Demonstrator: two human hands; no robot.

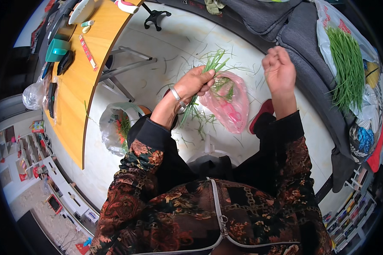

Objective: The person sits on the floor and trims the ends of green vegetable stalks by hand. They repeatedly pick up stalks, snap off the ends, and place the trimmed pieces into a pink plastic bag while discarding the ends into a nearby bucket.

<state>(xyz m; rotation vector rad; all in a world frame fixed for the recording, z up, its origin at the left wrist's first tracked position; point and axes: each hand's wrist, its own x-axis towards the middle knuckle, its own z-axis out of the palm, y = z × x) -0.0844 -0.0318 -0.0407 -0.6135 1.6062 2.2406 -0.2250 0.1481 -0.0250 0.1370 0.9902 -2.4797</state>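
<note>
My left hand [194, 83], with a silver bracelet on the wrist, grips a small bunch of green chives [217, 60] over the floor. Their stalks stick out on both sides of the fist. To the right, my right hand [279, 68] is raised near the sofa, palm up, its fingers loosely curled and slightly blurred; I see nothing in it. Below and between the hands, a pink plastic bag [234, 111] lies on the floor with green scraps [225, 87] in its mouth. Loose chive bits [202, 122] are strewn on the tiles beside it.
A large bunch of chives [346, 67] rests in a plastic bag on the grey sofa [306, 41] at right. On the left stands a wooden table [73, 127] bearing a teal mug [56, 50]. A clear bag of scraps [110, 127] sits by my left leg, near metal table legs [127, 68].
</note>
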